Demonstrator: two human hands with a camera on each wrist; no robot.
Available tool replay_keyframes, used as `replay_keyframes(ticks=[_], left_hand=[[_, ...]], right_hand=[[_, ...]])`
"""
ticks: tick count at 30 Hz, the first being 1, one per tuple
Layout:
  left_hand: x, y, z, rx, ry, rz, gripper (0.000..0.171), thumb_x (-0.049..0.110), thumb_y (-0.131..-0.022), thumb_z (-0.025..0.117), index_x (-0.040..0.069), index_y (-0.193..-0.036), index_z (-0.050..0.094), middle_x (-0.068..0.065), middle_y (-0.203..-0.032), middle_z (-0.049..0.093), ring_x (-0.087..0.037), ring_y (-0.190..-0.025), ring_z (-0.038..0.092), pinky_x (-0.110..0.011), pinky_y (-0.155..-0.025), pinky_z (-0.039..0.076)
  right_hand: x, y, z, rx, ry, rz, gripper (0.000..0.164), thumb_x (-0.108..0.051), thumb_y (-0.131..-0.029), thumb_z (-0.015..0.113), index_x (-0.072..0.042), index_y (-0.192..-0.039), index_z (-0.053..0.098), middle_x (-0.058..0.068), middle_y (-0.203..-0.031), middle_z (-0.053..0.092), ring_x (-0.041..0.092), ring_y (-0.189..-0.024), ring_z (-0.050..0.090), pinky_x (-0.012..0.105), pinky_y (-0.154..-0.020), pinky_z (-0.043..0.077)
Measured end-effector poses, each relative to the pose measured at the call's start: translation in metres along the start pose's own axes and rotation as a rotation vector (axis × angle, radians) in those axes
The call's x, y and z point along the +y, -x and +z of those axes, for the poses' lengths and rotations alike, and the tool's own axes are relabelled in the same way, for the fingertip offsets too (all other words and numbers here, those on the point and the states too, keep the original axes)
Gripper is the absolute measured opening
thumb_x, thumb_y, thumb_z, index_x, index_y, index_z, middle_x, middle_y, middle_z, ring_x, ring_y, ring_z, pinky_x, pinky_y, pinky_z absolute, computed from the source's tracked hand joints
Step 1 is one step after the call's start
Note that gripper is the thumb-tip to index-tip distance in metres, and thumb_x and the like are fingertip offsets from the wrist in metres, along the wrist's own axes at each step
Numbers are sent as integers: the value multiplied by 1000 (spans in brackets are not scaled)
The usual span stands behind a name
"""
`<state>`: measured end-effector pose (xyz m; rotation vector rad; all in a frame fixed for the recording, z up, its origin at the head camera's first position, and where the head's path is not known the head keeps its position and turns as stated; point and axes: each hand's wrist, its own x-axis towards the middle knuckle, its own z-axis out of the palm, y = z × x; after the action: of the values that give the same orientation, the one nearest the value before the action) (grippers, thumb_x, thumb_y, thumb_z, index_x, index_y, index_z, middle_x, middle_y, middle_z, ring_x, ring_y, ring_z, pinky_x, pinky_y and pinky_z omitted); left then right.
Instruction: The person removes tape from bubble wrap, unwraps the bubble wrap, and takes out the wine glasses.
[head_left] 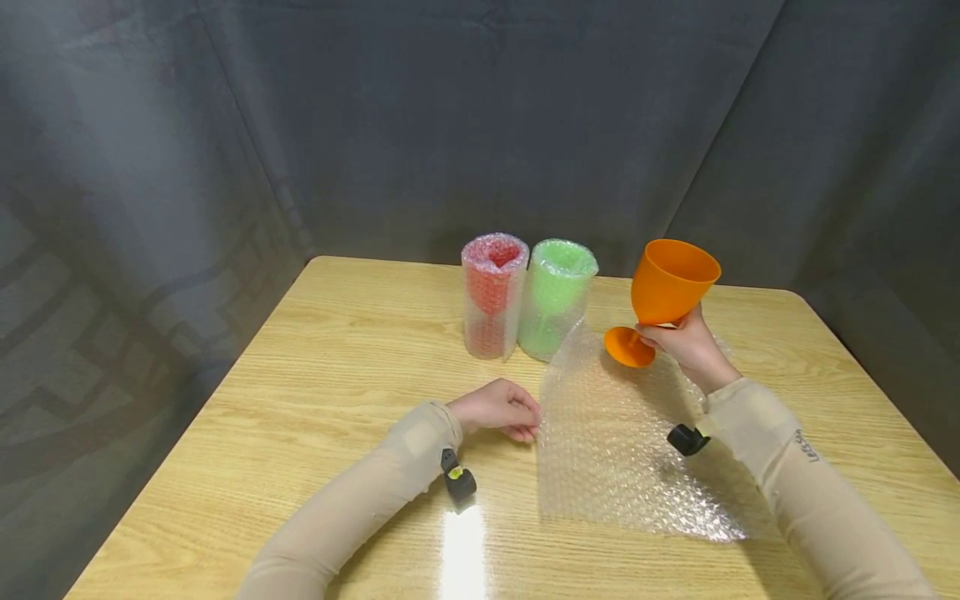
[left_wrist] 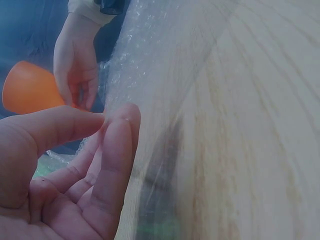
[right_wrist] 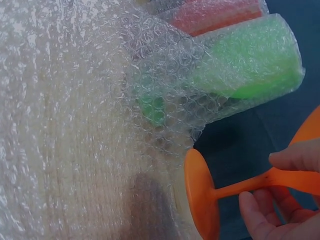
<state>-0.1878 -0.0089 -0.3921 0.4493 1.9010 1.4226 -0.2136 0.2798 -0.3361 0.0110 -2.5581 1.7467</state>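
Note:
My right hand (head_left: pixel 693 350) grips an orange goblet (head_left: pixel 669 283) by its stem. The goblet leans with its bowl up and its round foot (right_wrist: pixel 202 195) above a sheet of bubble wrap (head_left: pixel 607 450). At the sheet's left edge my left hand (head_left: pixel 501 410) pinches the wrap between thumb and fingertips, as the left wrist view shows close up. Behind the sheet stand a red goblet (head_left: pixel 491 292) and a green goblet (head_left: pixel 555 287), both upright and rolled in bubble wrap. The sheet's far left corner rises against the green one.
A light wood table (head_left: pixel 337 358) carries everything. Dark grey curtains (head_left: pixel 480 125) hang behind it and at both sides. A bright reflection lies on the wood near the front edge, and each wrist wears a small black camera (head_left: pixel 459 483).

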Motion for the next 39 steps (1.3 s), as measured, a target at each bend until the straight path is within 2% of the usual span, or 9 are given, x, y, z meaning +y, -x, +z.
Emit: replay_keyframes(ticks=[9, 15, 30, 39], left_hand=[[-1, -2, 1, -1, -9, 4, 18, 2, -88, 55, -11, -99, 62, -5, -72, 64, -6, -59, 60, -21, -62, 57], [-1, -1, 1, -3, -10, 2, 18, 2, -88, 55, -11, -98, 62, -3, -71, 63, -6, -58, 60, -20, -62, 56], [-1, -1, 1, -6, -8, -1, 18, 3, -88, 55, -11, -99, 62, -5, -73, 65, -6, -59, 61, -21, -63, 57], [-3, -2, 1, -2, -13, -6, 19, 3, -88, 55, -10, -100, 62, -5, -73, 64, -6, -59, 61, -21, -63, 57]], right_hand=[[0, 0, 1, 6, -8, -18, 48, -3, -87, 61, -38, -107, 33, -10, -103, 41, 3, -90, 48, 17, -78, 53], [2, -2, 0, 8, 2, 6, 53, -6, -88, 61, -38, -113, 27, -11, -105, 39, 5, -92, 46, 15, -78, 52], [5, -8, 0, 28, 21, 22, 56, -6, -88, 61, -27, -122, 21, -11, -106, 38, 5, -93, 45, 11, -76, 50], [9, -13, -1, 47, 28, 12, 57, -5, -88, 61, -22, -124, 21, -12, -106, 37, 11, -96, 43, 12, -76, 49]])
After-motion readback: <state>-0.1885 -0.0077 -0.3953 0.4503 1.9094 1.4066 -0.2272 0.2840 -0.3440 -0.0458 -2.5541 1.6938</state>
